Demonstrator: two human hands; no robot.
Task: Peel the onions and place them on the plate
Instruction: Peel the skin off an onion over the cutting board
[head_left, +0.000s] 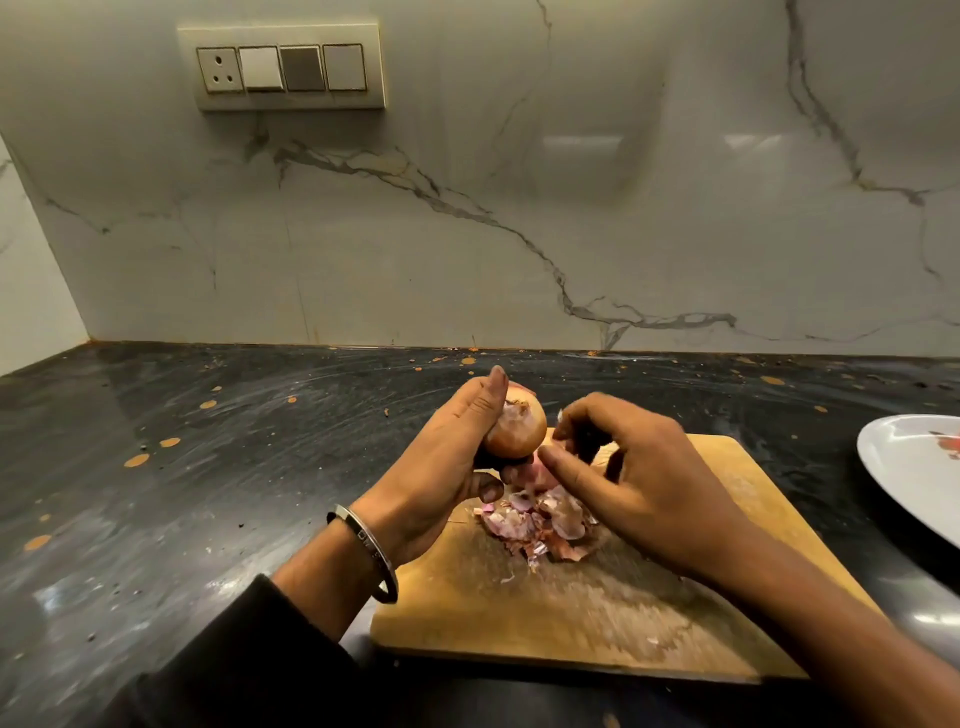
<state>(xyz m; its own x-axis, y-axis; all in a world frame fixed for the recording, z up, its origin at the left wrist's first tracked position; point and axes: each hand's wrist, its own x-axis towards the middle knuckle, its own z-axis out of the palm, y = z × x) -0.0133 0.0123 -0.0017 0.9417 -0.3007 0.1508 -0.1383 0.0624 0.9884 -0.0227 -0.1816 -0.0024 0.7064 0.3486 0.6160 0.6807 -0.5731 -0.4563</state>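
Above the board, at about twelve o'clock from the heap of peels, the left hand holds the onion lifted clear of the wood, its grip closed round the bulb with the thumb up along the far side and the fingers curled beneath. The right hand sits just beside the onion at its three o'clock, fingers bent toward it; its grip looks narrow, as if pinching at a scrap of skin near the tip, but motion blur hides whether it has anything in it, so I cannot tell. The onion wears brown papery skin over most of its face, with a torn pale patch near the top, so I judge the peeling of this one is only begun. To do it well, start from that torn edge: catch the loose flap between thumb and forefinger and draw it down toward the root, turning the bulb in the left hand so each strip comes off a fresh side. Keep the work over the board so that scraps fall on the heap and not on the dark table. Dry skin tears short, so pull slow and low along the surface. The plate lies at three o'clock, well apart from the board, only partly in view; the bared onion goes there, and the hand must leave the peels behind.
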